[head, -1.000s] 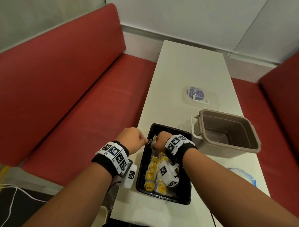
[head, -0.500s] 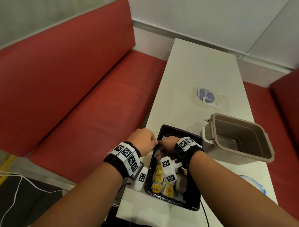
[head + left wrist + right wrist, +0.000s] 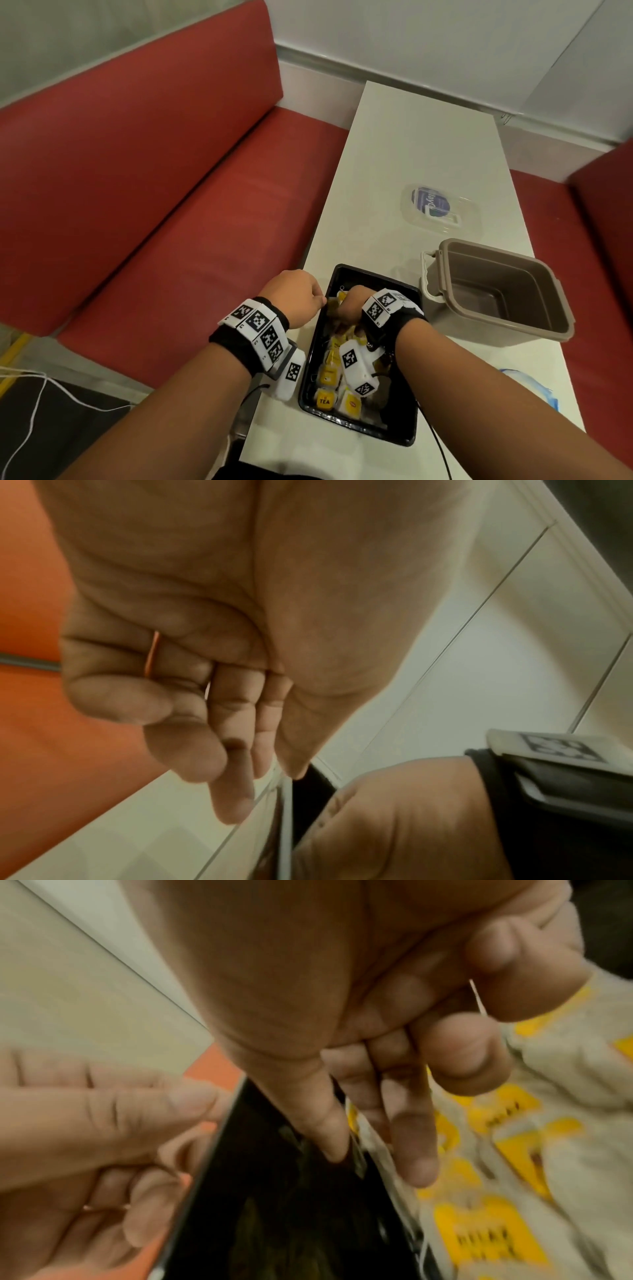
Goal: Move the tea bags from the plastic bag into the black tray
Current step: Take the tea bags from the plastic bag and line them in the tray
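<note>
The black tray (image 3: 409, 428) sits at the near left of the white table. In it lie several tea bags (image 3: 325, 399) with yellow tags, hazy under a clear plastic bag (image 3: 274, 831). At the tray's left rim, my left hand (image 3: 323, 301) has curled fingers and pinches the bag's edge between thumb and fingers (image 3: 263, 777). My right hand (image 3: 349, 303) hovers over the tray's far end. Its thumb and forefinger pinch a thin clear edge (image 3: 479, 1020), and its other fingers point down beside the tea bags (image 3: 496, 1231). The two hands nearly touch.
A taupe plastic tub (image 3: 496, 291) stands right of the tray, with a clear lid bearing a blue label (image 3: 438, 209) beyond it. Another blue-rimmed lid (image 3: 527, 383) lies at the table's right edge. A red bench (image 3: 171, 205) runs along the left.
Both hands stay together at the tray's far left end, still pinching. The right hand has sunk slightly into the tray. The head view has shifted.
</note>
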Available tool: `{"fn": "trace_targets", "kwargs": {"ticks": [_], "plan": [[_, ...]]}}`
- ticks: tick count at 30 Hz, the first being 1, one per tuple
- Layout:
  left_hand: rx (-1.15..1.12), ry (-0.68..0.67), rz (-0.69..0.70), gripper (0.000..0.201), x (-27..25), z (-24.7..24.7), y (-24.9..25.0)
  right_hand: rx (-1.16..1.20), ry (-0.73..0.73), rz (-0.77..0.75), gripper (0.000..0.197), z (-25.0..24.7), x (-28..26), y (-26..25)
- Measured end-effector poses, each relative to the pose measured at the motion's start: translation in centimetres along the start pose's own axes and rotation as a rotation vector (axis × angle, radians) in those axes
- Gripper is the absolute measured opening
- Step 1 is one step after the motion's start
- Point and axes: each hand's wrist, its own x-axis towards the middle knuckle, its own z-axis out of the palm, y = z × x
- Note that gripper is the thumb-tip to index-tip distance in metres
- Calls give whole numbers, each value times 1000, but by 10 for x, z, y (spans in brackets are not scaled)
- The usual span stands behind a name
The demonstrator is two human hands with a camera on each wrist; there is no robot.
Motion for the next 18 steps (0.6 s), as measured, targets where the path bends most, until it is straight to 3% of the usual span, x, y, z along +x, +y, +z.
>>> {"fn": "trace_targets", "kwargs": {"ticks": [5, 8, 13, 18], "plan": [[31, 184, 26, 14, -3, -20, 30, 102, 155, -167, 24, -37, -39, 34], [-7, 235, 133, 13, -10, -24, 74, 229, 228, -268, 20, -52, -70, 72], [-22, 162, 339, 11, -21, 11, 162, 297, 298, -321, 17, -72, -117, 156], [64, 30, 462, 10, -21, 85, 232, 226, 445, -181, 20, -81, -136, 256]]}}
